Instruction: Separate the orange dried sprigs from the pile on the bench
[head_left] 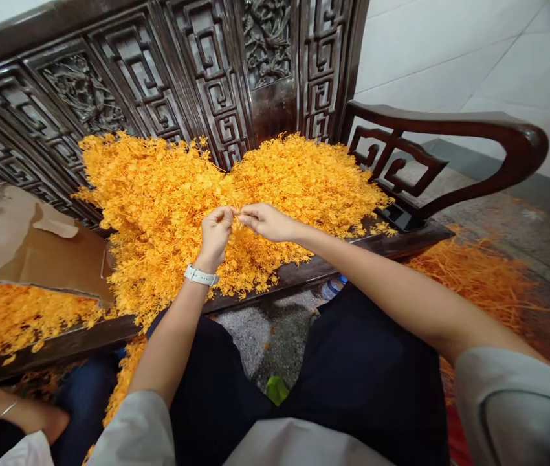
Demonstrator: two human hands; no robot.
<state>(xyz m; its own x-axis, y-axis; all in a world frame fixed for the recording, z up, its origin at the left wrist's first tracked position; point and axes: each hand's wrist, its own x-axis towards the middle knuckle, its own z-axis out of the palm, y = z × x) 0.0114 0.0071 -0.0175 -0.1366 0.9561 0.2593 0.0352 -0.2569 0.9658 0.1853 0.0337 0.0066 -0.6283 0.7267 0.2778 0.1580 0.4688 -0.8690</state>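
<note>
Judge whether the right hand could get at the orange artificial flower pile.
Likely yes: nothing visible blocks the right hand from the orange artificial flower pile, though it is pinched close beside the left hand.

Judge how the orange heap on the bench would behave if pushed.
The orange heap is probably light for its bulk, being loose, thin-stemmed sprigs. Pushed, it would likely shed pieces, since some already overhang the front edge of the bench. The fine, crossing stems may snag and drag in clumps.
</note>
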